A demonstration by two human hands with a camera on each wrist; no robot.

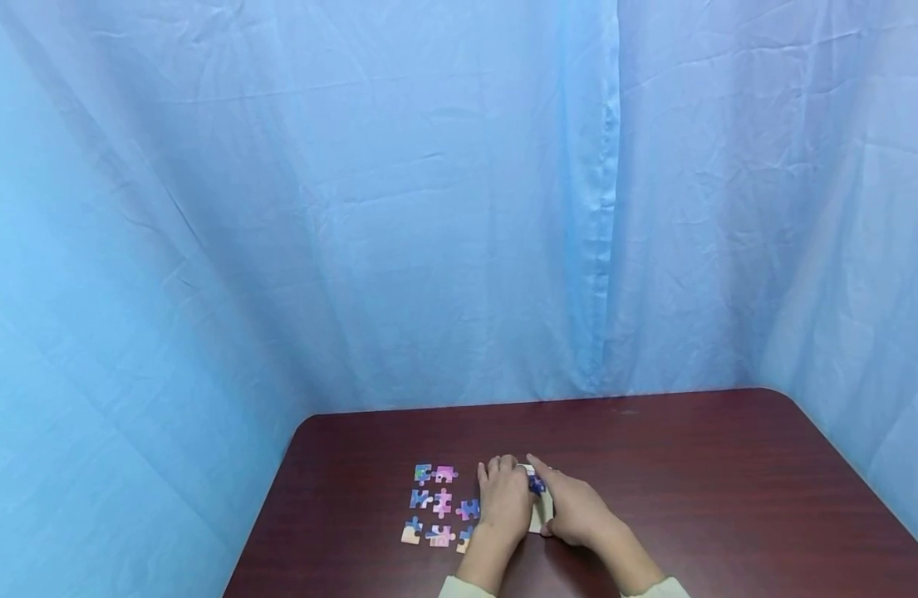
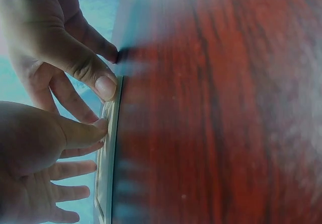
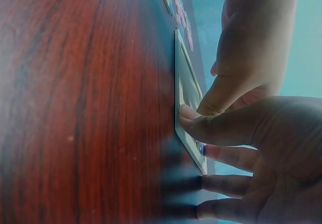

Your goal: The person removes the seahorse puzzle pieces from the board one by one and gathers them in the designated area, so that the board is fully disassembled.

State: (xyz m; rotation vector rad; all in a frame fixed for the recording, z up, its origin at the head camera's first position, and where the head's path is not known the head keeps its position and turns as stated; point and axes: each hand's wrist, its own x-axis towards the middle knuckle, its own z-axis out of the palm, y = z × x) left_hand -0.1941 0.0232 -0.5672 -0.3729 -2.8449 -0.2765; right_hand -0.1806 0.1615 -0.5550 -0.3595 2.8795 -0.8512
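A small pale puzzle tray lies on the table with dark blue puzzle pieces in its upper part. My left hand rests over the tray's left side, its fingers mostly straight. In the left wrist view the left thumb touches the tray near its edge. My right hand grips the right side of the tray, thumb at the near edge and index finger at the far end. In the right wrist view the right thumb presses on the tray's rim. Whatever lies under the left palm is hidden.
Several loose jigsaw pieces are laid out in rough rows left of the tray, one partly covered by my left hand. The dark red wooden table is bordered by blue curtains behind and at both sides.
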